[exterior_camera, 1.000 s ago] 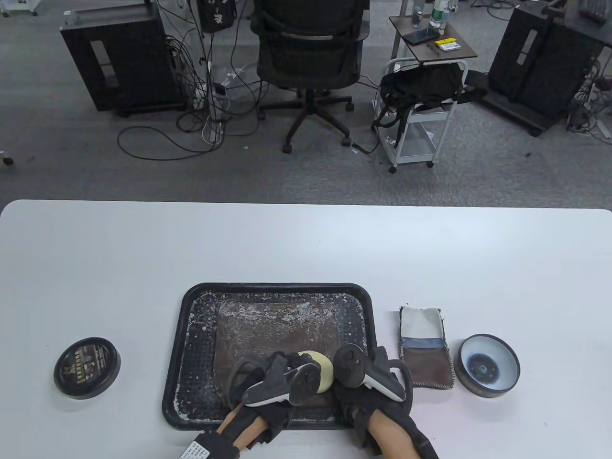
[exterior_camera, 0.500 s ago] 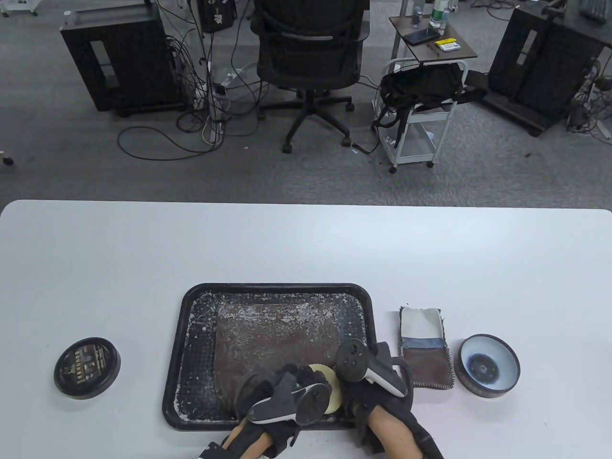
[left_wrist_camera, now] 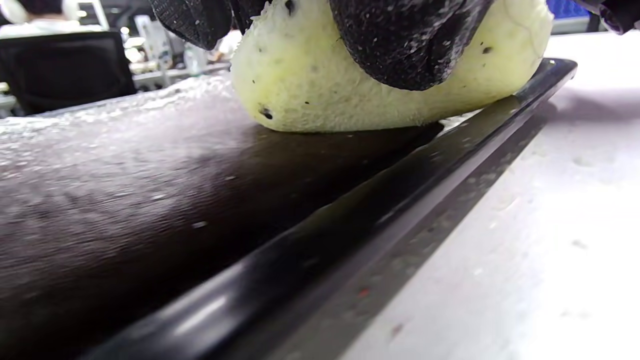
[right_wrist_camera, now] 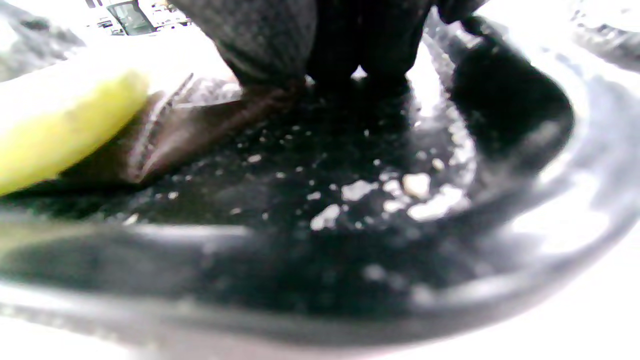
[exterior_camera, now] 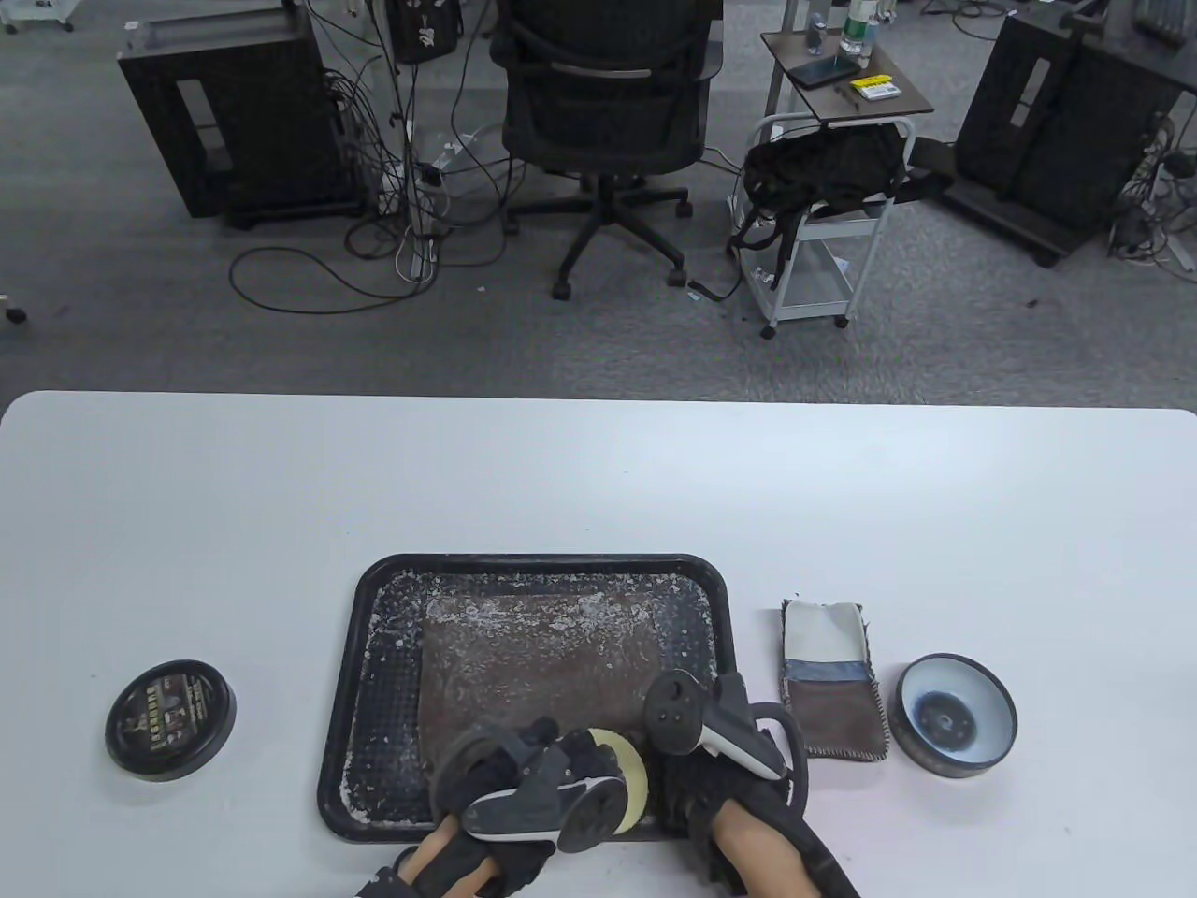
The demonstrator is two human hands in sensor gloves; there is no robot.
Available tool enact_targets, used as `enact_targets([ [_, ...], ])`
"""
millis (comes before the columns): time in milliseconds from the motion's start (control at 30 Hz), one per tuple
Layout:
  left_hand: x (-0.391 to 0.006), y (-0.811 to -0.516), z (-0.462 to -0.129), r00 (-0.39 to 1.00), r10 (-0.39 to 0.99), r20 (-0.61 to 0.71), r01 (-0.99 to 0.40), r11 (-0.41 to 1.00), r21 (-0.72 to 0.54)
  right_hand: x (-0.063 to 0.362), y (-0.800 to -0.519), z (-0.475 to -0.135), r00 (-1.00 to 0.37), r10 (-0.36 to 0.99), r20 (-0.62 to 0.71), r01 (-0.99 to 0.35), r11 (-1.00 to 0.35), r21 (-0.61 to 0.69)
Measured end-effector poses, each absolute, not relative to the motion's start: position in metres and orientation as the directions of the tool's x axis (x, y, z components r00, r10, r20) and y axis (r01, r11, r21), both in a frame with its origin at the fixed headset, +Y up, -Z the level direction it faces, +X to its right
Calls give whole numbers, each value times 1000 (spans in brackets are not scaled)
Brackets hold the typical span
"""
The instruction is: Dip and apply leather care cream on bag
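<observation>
A brown leather bag [exterior_camera: 542, 659], flecked with white cream, lies in a black tray [exterior_camera: 369, 655]. My left hand [exterior_camera: 538, 762] grips a round yellow sponge [exterior_camera: 631, 781] and holds it down on the bag's near edge. In the left wrist view the gloved fingers [left_wrist_camera: 405, 45] curl over the sponge [left_wrist_camera: 325, 95], which sits on the bag [left_wrist_camera: 125, 175] just inside the tray rim [left_wrist_camera: 350, 210]. My right hand [exterior_camera: 687, 772] is at the bag's near right corner. Its fingertips [right_wrist_camera: 270, 45] press down on that corner [right_wrist_camera: 200, 115] beside the sponge [right_wrist_camera: 60, 130].
The open cream tin [exterior_camera: 956, 716] stands to the right of the tray, and its black lid [exterior_camera: 170, 718] lies to the left. A folded cloth [exterior_camera: 832, 678] lies between the tray and the tin. The tray floor [right_wrist_camera: 350, 200] carries white crumbs of cream.
My left hand has drawn the sponge along the bag toward the near edge of the tray. My right hand has shifted slightly left and stays at the bag's corner.
</observation>
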State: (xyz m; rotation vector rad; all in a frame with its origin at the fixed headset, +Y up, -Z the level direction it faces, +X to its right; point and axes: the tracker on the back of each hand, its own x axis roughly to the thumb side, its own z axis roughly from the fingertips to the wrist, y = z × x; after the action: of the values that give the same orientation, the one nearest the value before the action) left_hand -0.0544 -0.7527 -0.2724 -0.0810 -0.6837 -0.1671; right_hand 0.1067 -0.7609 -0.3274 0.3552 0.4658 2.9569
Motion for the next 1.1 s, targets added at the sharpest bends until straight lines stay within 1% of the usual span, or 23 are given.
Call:
enact_targets([
  [100,-68,-755,-274,752,-143,643,191,982,-5,106,-761,-327,-967,155,204,-87,-948,305],
  [300,-97,-760,-277,749,-72,659,124,992,-32,105,-760,-326,-971,136,195,-77,-956,283],
  [400,-111,-759,-279,748,-57,662,119,992,-49,104,-760,-326,-974,130,186,-76,-959,272],
  [667,-150,-753,-284,799,-48,600,189,966,-174,102,-759,-325,-978,103,180,-55,-966,254],
  [733,-160,-752,-285,806,-33,591,174,967,-184,102,-759,-326,-978,110,178,-62,-965,256],
  [833,-173,-752,-289,825,28,564,122,967,-225,103,-759,-326,-977,122,175,-73,-963,260],
  [900,-180,-748,-291,843,17,538,138,959,-247,103,-759,-326,-977,129,171,-81,-962,262],
  [1000,-188,-749,-293,855,39,518,124,953,-277,103,-759,-326,-977,135,167,-86,-959,269],
  [1100,-193,-748,-292,864,36,502,126,950,-285,103,-759,-326,-977,135,166,-86,-958,275],
])
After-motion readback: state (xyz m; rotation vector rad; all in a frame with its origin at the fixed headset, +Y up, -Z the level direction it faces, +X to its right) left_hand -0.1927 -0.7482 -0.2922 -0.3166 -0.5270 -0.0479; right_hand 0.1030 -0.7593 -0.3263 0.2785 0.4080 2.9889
